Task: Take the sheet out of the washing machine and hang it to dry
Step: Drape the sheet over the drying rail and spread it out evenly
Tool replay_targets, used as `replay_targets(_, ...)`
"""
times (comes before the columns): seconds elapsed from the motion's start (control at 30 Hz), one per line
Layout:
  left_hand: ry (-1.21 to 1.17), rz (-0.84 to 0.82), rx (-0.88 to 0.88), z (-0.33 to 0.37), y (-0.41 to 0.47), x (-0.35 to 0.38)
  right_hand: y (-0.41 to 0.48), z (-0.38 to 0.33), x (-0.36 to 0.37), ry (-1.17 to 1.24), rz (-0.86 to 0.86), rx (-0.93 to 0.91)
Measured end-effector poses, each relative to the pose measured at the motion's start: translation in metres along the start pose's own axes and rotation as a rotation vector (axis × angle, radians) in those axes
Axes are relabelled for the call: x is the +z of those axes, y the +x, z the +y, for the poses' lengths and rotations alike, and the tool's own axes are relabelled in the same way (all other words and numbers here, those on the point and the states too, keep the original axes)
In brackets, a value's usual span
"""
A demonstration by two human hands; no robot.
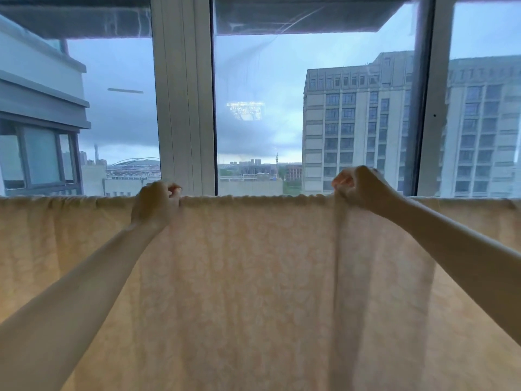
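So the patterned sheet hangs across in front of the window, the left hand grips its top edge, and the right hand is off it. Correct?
Not quite. The head view shows the right hand also pinching the sheet at its top edge. The left hand grips that edge as stated, and the sheet does hang in front of the window.

Pale patterned sheet (248, 277) hangs draped, top edge running level across the whole view in front of a window (183, 108). Left hand (156, 203) grips the top edge, fingers curled over it. Right hand (363, 187) pinches the same edge further right, a vertical fold dropping below it. Both arms raised. Buildings (361, 122) and grey sky outside.
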State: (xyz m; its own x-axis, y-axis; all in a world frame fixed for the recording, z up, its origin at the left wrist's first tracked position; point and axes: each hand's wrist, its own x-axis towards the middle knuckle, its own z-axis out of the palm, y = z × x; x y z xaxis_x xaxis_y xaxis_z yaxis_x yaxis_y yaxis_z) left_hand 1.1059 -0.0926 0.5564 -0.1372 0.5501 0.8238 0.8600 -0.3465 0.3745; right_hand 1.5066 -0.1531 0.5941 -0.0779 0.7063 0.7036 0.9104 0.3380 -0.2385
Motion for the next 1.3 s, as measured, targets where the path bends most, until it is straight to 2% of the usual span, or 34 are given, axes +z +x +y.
replay_targets(0.2,-0.119,-0.145,0.220,0.062,-0.023,0.016,-0.018,0.012,-0.019,0.023,-0.016,0.001)
replay_targets(0.4,-0.226,-0.249,0.413,0.143,-0.043,0.044,-0.043,0.051,-0.055,-0.052,-0.064,-0.014)
replay_targets(0.73,-0.254,-0.279,0.541,0.257,-0.068,0.087,-0.080,0.131,-0.113,-0.156,-0.029,-0.035)
replay_targets(0.97,-0.238,-0.286,0.651,0.326,-0.080,0.118,-0.102,0.194,-0.150,-0.248,0.030,0.043)
replay_targets(1.1,-0.250,-0.246,0.650,0.348,-0.087,0.131,-0.111,0.219,-0.158,-0.292,0.051,0.049)
replay_targets(1.3,-0.287,-0.257,0.462,0.358,-0.084,0.135,-0.115,0.236,-0.162,-0.288,0.140,0.185)
